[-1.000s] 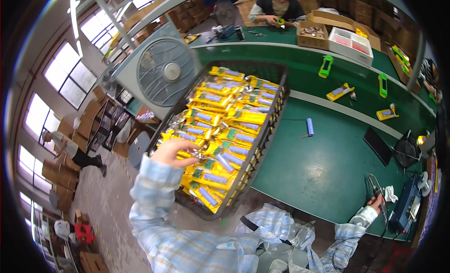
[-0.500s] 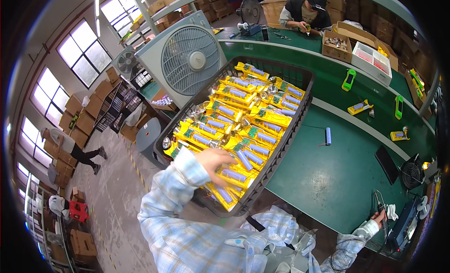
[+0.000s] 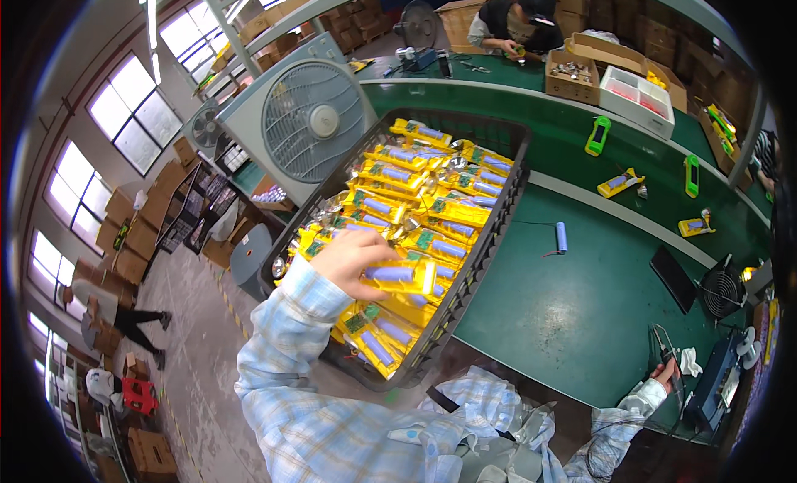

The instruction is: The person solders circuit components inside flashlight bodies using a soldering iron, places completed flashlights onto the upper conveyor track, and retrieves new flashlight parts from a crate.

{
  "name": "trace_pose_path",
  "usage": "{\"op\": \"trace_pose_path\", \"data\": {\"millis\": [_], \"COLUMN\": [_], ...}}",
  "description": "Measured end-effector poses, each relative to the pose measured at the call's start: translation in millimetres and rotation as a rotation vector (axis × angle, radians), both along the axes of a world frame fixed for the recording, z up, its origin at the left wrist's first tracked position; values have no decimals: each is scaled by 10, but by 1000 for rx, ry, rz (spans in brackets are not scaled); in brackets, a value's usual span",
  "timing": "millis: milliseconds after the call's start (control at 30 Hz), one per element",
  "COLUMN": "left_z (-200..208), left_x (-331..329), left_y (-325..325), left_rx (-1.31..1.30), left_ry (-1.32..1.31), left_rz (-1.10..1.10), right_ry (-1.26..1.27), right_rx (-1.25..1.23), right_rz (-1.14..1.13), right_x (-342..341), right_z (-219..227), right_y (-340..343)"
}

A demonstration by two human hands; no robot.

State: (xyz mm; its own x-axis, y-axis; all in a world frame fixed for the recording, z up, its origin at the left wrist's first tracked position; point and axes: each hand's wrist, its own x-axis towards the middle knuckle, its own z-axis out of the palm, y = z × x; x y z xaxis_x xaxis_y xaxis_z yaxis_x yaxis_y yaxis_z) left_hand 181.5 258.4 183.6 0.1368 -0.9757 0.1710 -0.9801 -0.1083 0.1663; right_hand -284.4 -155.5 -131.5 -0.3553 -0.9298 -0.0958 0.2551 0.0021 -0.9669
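Observation:
A black plastic crate (image 3: 488, 234) holds several rows of yellow casings (image 3: 390, 174), each with a purple cylindrical cell; some show small green circuit boards and silver reflectors. My left hand (image 3: 353, 263) is closed around one yellow casing with a purple cell (image 3: 400, 275), held just above the others near the crate's front. At the far right of the bench, my right hand (image 3: 664, 373) is closed on a slim pointed hand tool (image 3: 663, 342). Its fingers are partly hidden, and the tool's exact kind is unclear.
On the green bench (image 3: 531, 317) lie a wired purple cell (image 3: 561, 237), a dark flat tray (image 3: 673, 280), a small black fan (image 3: 721, 289) and a blue bench unit (image 3: 716, 387). A large box fan (image 3: 311, 122) stands behind the crate. A co-worker (image 3: 519, 26) sits across.
My left hand has closed on a yellow casing and raised it slightly from the pile. My right hand stays at the tool. The whole view has shifted a little, and a person walking at left has moved.

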Motion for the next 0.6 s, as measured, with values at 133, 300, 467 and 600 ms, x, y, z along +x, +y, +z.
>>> {"op": "trace_pose_path", "data": {"millis": [133,300,467,600], "left_z": [221,-130,-979,-1603], "left_x": [-305,-1009,-1704,-1806], "left_y": [-642,-1804,-2713,-3006], "left_rx": [-140,-301,-255,-191], "left_ry": [-88,-96,-214,-353], "left_rz": [-232,-646,-1044,-1242], "right_ry": [-68,-255,-340,-313], "right_rx": [-7,-166,-175,-157], "right_rz": [-84,-126,-213,-150], "right_x": [86,134,-8,-173], "right_z": [49,247,388,433], "right_y": [39,300,724,965]}}
